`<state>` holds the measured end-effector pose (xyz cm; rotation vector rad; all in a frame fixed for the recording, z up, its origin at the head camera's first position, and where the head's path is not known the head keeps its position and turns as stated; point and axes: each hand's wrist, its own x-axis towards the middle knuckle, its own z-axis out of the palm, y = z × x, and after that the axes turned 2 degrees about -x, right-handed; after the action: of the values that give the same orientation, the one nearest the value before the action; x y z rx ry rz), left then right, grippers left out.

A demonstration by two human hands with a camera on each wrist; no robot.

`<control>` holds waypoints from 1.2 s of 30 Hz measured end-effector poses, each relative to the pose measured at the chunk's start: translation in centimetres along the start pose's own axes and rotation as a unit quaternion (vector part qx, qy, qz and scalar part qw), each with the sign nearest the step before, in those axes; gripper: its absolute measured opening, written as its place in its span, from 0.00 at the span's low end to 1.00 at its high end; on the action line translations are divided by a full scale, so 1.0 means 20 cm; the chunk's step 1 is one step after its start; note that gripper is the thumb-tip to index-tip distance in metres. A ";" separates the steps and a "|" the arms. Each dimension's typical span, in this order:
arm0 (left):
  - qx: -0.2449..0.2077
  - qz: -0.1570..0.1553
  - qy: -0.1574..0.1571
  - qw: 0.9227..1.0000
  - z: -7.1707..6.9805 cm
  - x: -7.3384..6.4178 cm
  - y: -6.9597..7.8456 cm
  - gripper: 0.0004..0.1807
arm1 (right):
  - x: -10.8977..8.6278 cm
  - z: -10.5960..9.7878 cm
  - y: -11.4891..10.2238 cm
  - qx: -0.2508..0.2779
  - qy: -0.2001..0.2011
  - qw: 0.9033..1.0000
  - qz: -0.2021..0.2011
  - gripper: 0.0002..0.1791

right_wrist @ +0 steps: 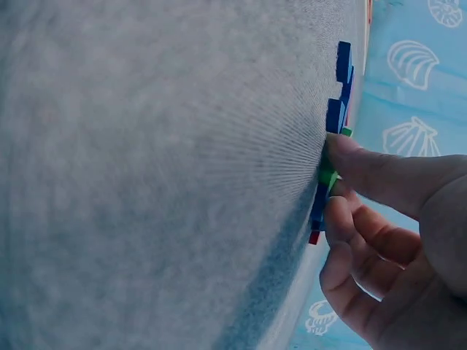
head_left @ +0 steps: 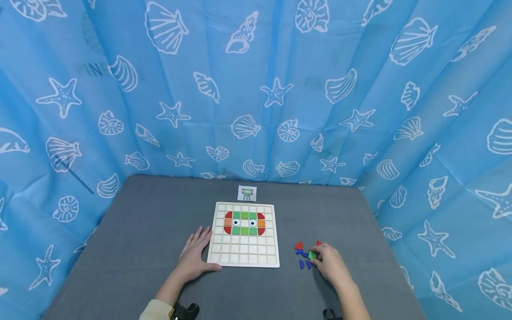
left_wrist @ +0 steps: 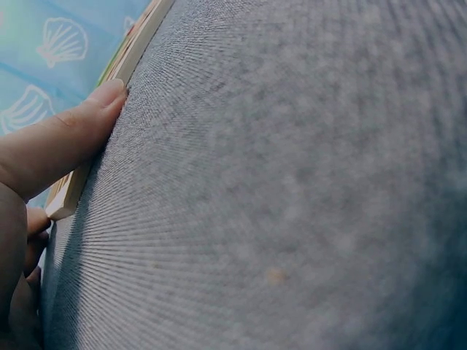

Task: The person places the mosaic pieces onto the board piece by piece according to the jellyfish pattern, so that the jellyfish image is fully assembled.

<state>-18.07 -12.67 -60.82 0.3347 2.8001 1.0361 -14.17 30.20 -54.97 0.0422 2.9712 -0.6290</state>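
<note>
A square white grid board (head_left: 244, 258) lies on the grey table, with red, orange, green and eye-marked pieces (head_left: 244, 223) set in its upper half. My left hand (head_left: 193, 258) rests at the board's lower left corner, fingers along the left side and thumb on the near edge. In the left wrist view the thumb (left_wrist: 69, 135) touches the board's side. To the right of the board, my right hand (head_left: 331, 265) pinches a green block (head_left: 312, 255) between thumb and fingers, low among small blue pieces (head_left: 302, 264) and red pieces (head_left: 299, 245).
A small printed card (head_left: 247, 193) with a coloured figure lies just beyond the board. Blue shell-patterned curtain (head_left: 244, 89) hangs behind the grey table (head_left: 168, 213) and along its sides.
</note>
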 end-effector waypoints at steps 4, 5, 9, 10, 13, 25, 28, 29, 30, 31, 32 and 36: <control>0.003 -0.002 -0.004 1.000 0.00 0.00 0.00 0.72 | -0.01 -0.01 -0.02 -0.009 0.021 1.000 -0.009 0.17; 0.003 -0.002 -0.004 1.000 0.00 0.00 0.00 0.71 | -0.01 -0.02 -0.02 -0.007 0.029 1.000 -0.011 0.17; 0.003 -0.001 -0.004 1.000 0.00 0.00 0.00 0.71 | 0.00 -0.03 -0.08 0.005 0.061 0.998 -0.025 0.16; 0.002 -0.001 -0.003 1.000 -0.01 -0.01 0.00 0.71 | 0.00 -0.03 -0.09 0.006 0.067 0.997 -0.030 0.16; 0.001 0.001 -0.001 1.000 0.00 -0.01 0.00 0.71 | 0.01 -0.04 -0.15 0.009 0.084 0.995 -0.046 0.15; 0.000 -0.005 -0.006 1.000 0.00 0.00 0.00 0.72 | 0.12 0.03 -0.40 0.039 0.114 0.986 -0.118 0.15; -0.001 -0.007 -0.006 1.000 0.00 0.00 0.00 0.72 | 0.14 0.05 -0.46 0.036 0.101 0.984 -0.141 0.14; 0.000 -0.008 -0.006 1.000 0.00 0.00 0.00 0.72 | 0.15 0.06 -0.48 0.035 0.094 0.983 -0.152 0.14; 0.001 -0.009 -0.005 1.000 0.00 0.00 0.00 0.72 | 0.16 0.07 -0.50 0.032 0.087 0.983 -0.161 0.14; 0.001 -0.010 -0.005 1.000 0.00 0.00 0.00 0.72 | 0.17 0.08 -0.52 0.031 0.079 0.982 -0.170 0.14; 0.001 -0.010 -0.003 1.000 0.00 0.00 0.00 0.72 | 0.18 0.09 -0.54 0.029 0.072 0.980 -0.181 0.14; -0.001 -0.012 -0.002 1.000 0.00 0.00 0.00 0.72 | 0.23 0.15 -0.63 0.012 0.046 0.976 -0.212 0.16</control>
<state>-18.04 -12.60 -60.85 0.3027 2.7919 1.0310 -19.09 17.42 -53.18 -0.5920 3.0797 -0.7224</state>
